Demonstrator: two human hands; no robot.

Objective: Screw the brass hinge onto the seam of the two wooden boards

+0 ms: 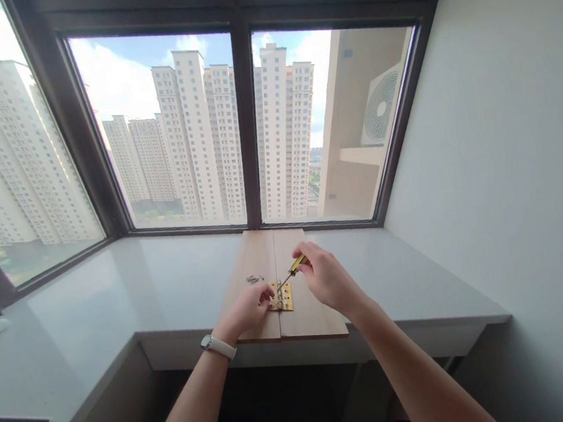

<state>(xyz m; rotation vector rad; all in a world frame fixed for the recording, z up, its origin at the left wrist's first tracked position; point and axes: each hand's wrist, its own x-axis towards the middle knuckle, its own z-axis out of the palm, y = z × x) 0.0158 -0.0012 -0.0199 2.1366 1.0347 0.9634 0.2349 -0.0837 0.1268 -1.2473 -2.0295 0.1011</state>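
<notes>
Brass hinge (285,297) lay over the seam of two wooden boards (313,316) on the white counter (168,283). The left hand (250,307) pinched its left edge; the right hand (327,278) gripped a yellow-handled screwdriver (299,262), tip on it.

Our forearms are bare, without sleeves; our left wrist wears a watch (218,346) with a pale band.
</notes>
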